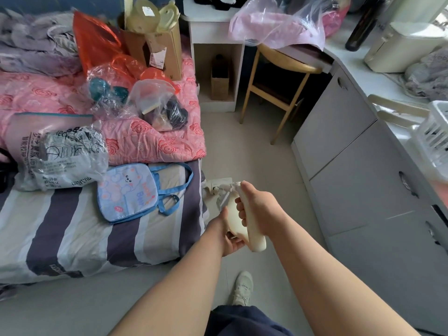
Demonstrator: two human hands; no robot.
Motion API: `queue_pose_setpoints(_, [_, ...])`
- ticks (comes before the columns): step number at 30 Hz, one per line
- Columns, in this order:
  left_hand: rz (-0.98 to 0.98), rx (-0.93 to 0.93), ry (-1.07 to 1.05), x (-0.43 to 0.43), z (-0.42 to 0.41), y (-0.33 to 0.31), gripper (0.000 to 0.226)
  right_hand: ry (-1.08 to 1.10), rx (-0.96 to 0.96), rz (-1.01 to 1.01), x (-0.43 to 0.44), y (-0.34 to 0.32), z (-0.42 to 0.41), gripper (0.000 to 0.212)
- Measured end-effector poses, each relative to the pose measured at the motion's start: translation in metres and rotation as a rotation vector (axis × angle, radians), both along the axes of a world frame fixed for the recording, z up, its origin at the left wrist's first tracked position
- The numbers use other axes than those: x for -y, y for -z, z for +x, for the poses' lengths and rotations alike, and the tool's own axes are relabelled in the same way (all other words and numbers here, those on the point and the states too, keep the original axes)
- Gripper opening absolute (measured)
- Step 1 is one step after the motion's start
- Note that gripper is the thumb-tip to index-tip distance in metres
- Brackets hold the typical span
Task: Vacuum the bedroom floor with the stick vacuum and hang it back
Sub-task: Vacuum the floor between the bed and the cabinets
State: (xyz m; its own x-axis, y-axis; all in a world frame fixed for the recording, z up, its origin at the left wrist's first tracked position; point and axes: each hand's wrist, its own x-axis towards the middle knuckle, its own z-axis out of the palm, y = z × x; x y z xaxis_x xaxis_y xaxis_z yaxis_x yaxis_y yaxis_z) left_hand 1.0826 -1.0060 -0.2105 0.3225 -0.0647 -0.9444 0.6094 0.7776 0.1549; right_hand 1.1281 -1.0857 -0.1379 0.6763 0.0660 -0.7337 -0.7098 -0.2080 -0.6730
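Lying at nine o'clock from the person, the bed (72, 229) carries a blue tote bag (126, 192) near its edge, a printed plastic bag (60, 161) just beside that at ten o'clock, and a pink quilt (150, 139) further up, with a cardboard box (157, 44) at eleven. Just off the bed's corner, straight ahead at twelve and low, the stick vacuum (254, 238) is held over the grey floor (254, 146) in both hands. The left hand (229, 235) cups the cream handle from below, fingers curled round its body. The right hand (259, 207) wraps the grip from the right, fingers clamped on it. The tube and head are hidden beneath the hands. A pale shoe (242, 287) stands at six o'clock. A wooden chair (278, 76) sits at one o'clock, grey cabinets (363, 166) run along at three, and a white basket (436, 137) rests on top.
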Motion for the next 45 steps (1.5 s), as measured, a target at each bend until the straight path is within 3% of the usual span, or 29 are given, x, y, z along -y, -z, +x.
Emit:
queue_pose_setpoints(26, [0.002, 0.035, -0.121, 0.044, 0.078, 0.009, 0.046, -0.132, -0.045, 0.062, 0.041, 0.005, 0.093, 0.029])
queue_pose_setpoints(45, [-0.044, 0.017, -0.144, 0.074, 0.045, 0.005, 0.049, -0.251, -0.053, 0.042, 0.072, 0.011, 0.060, 0.035])
